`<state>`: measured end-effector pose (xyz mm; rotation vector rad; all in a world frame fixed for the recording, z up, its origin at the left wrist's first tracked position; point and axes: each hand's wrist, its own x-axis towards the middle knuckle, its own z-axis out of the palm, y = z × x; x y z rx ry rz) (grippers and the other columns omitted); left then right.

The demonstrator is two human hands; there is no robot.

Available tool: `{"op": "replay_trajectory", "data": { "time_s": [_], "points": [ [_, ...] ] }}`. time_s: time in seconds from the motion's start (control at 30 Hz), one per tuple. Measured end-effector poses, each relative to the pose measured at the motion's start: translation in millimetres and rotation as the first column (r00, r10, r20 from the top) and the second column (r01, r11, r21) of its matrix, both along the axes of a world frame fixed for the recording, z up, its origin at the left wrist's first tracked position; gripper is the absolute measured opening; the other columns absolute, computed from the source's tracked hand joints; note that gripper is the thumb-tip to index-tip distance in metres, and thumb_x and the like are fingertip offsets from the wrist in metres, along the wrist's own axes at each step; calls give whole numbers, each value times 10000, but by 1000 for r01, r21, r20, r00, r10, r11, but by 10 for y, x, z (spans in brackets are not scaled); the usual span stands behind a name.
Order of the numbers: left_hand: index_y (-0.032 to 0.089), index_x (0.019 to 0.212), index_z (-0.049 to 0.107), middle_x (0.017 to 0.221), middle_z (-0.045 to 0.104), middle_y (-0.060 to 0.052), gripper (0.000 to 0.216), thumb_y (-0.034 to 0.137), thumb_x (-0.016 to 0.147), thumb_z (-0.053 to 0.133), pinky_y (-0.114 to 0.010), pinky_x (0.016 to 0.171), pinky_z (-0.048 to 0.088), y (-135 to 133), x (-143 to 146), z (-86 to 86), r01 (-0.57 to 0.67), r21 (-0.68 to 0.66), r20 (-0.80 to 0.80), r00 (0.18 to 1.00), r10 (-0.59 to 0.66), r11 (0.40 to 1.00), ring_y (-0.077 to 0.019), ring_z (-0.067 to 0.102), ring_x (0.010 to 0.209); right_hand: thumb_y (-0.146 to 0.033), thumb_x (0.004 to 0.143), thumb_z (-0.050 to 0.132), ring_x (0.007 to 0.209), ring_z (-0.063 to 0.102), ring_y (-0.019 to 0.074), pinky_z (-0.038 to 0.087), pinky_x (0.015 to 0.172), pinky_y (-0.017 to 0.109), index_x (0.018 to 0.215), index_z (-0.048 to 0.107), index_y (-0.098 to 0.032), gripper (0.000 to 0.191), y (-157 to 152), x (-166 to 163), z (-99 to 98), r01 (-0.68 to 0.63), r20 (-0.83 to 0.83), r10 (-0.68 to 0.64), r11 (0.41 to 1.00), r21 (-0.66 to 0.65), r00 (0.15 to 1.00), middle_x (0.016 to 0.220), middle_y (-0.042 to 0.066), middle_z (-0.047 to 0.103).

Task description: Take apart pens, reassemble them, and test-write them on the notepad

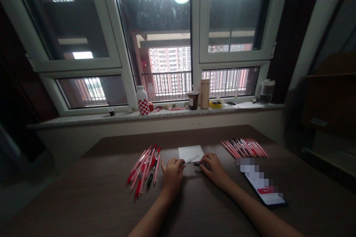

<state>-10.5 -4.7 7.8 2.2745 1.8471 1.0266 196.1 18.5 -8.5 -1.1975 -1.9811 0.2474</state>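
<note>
My left hand point(172, 177) is closed around one end of a pen point(191, 159) with a clear barrel, which points to the right over a small white sheet of paper point(189, 152). Between the fingers of my right hand point(214, 169) is a small black pen cap point(197, 164), apart from the pen. To the left of my left hand lies a loose pile of pens point(144, 170) in pink, red and black. Beyond my right hand, several pink, black and red pens point(244, 147) are laid side by side in a row.
A phone point(264, 185), its screen partly blurred, lies on the brown table point(91, 192) right of my right forearm. On the windowsill point(122, 117) behind stand a checkered bottle point(143, 102), a brown cup point(193, 100), a tan flask point(205, 94) and a clear jug point(267, 92).
</note>
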Motion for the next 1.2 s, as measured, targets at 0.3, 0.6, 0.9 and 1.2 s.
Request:
{"op": "replay_trajectory", "data": {
  "time_s": [0.3, 0.6, 0.9, 1.2],
  "points": [
    [263, 959, 650, 938, 662, -26, 217, 273, 886, 446, -586, 1103, 59, 3, 2, -4, -22, 15, -7, 1000, 22, 1000, -205, 564, 975, -273, 898, 408, 980, 494, 245, 408, 892, 397, 887, 593, -219, 193, 49, 38, -13, 77, -122, -75, 997, 11, 990, 930, 77, 611],
    [266, 961, 640, 945, 649, -21, 219, 250, 891, 433, -596, 1102, 49, 1, -5, 0, -15, 14, 10, 1000, 15, 1000, -200, 566, 963, -296, 890, 400, 993, 509, 246, 421, 902, 394, 931, 587, -213, 209, 110, 63, -98, 107, -199, -108, 994, -15, 974, 958, 84, 597],
    [270, 955, 643, 932, 646, -14, 211, 254, 888, 444, -609, 1101, 44, 2, -6, 11, -18, 18, 18, 1000, 18, 1000, -204, 583, 968, -280, 873, 413, 982, 512, 247, 424, 903, 404, 925, 569, -213, 178, 118, 74, -94, 130, -233, -139, 990, -52, 963, 954, 87, 579],
    [267, 959, 643, 935, 641, -4, 208, 239, 888, 449, -592, 1109, 32, 17, -7, -21, -21, 10, 13, 1000, 21, 1000, -185, 578, 951, -274, 864, 425, 971, 526, 237, 435, 892, 385, 919, 584, -202, 183, 113, 64, -90, 115, -230, -120, 993, -35, 966, 946, 83, 591]
  ]
}}
